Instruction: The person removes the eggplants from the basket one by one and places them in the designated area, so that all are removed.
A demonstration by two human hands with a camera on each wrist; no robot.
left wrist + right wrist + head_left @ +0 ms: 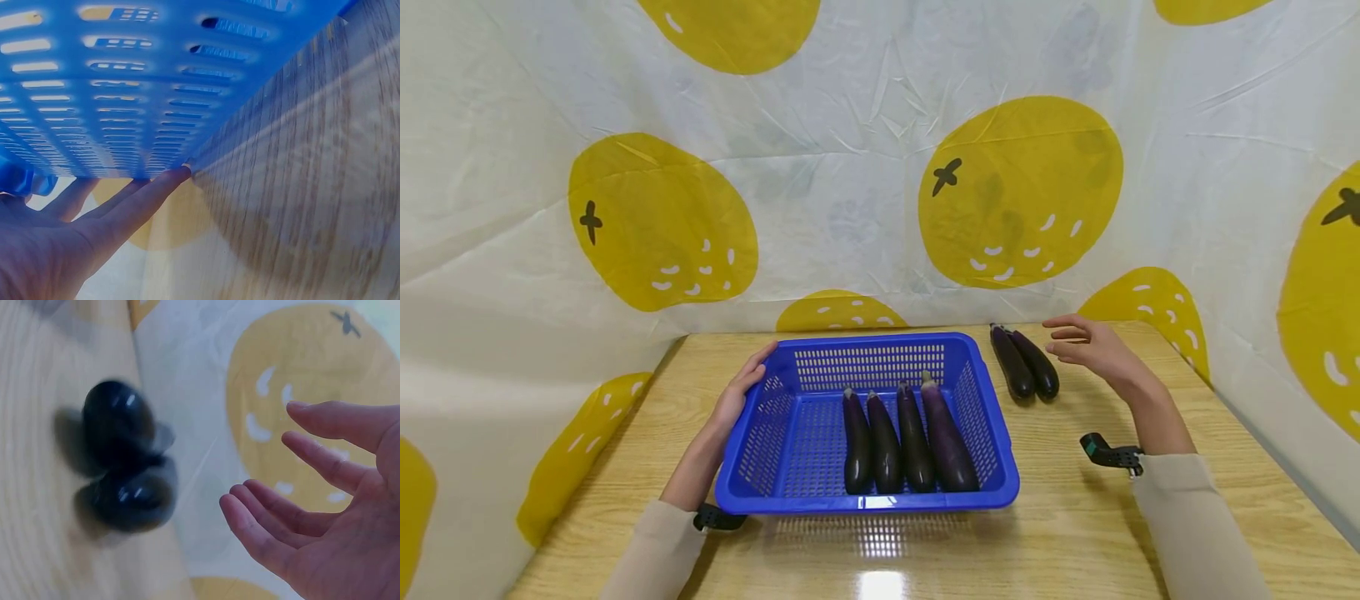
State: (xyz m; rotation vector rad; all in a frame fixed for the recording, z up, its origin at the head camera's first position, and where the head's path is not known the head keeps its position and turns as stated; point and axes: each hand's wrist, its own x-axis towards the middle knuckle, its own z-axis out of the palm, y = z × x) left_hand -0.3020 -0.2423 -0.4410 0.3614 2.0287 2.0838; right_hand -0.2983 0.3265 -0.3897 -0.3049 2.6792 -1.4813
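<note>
A blue slatted plastic basket (865, 504) stands in the middle of the wooden table, with several dark purple eggplants (953, 437) side by side in its right half. My left hand (741, 392) lies along the basket's left side. Its long fingers stretch straight against the outer wall (119, 106) in the left wrist view. Right of the basket, two more eggplants (1013, 367) lie together on the table. Close to their right, my right hand (1093, 346) hovers with spread, slightly bent fingers and nothing in them. The right wrist view shows this pair of eggplants (119, 425) end-on.
Behind the table (1075, 500) hangs a pale cloth (850, 108) with large yellow fruit prints, which also runs along both sides. A black wrist strap (1108, 454) sits on the right forearm, and another strap (718, 518) on the left.
</note>
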